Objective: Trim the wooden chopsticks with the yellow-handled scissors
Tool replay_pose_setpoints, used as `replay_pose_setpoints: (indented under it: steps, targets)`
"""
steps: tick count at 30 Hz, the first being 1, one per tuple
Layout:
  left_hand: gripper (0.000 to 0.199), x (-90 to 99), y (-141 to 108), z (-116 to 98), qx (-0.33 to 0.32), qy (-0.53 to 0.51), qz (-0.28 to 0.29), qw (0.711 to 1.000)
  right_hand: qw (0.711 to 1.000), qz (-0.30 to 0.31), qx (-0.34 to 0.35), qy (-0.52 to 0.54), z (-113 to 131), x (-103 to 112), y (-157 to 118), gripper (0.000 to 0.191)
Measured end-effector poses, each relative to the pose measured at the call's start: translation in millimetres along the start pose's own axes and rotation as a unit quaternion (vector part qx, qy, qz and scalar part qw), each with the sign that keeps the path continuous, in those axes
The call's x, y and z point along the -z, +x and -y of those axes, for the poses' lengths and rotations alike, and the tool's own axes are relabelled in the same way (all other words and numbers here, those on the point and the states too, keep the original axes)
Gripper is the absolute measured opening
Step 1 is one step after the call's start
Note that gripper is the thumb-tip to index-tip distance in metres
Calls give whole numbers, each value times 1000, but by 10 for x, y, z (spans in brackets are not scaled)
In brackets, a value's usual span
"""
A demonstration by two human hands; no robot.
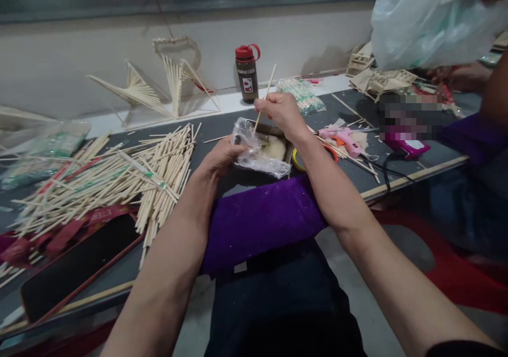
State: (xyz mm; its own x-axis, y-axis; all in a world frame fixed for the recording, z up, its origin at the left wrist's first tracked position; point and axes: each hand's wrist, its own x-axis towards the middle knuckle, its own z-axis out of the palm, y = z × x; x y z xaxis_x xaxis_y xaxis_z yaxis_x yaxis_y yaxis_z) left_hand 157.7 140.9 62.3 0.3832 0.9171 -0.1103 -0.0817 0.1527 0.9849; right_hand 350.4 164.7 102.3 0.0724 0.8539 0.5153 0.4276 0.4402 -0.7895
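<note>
My right hand [282,112] pinches a thin wooden chopstick [272,78], its lower end down in an open box [289,146]. Clear plastic film [266,166] lines the box and folds over its front edge. Inside rests something pale and yellowish [275,149] whose kind I cannot make out. On the left side, my left hand [223,155] grips the plastic and the box's edge between thumb and fingers. Close by my right forearm lies a yellow roll of tape [297,159], partly hidden.
Loose chopsticks [159,166] and a dark phone [79,267] lie left. Behind stand a bottle [247,76] and a stick model [138,90]. Right are a pink glue gun [343,139], a cable [392,172] and another person's hand with a plastic bag [428,24].
</note>
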Motion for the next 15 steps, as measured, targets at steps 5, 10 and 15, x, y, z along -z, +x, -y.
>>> replay_pose_setpoints:
  steps: [5,10,15]
  targets:
    - [30,114,46,37,12,-8,-43,999,993,-85,-6,82,45,276,-146,36]
    - [34,229,103,88,34,-36,-56,997,997,-37,22,72,165,221,-421,35]
    - [35,217,100,116,62,-70,-37,995,998,-8,33,51,258,100,-521,34]
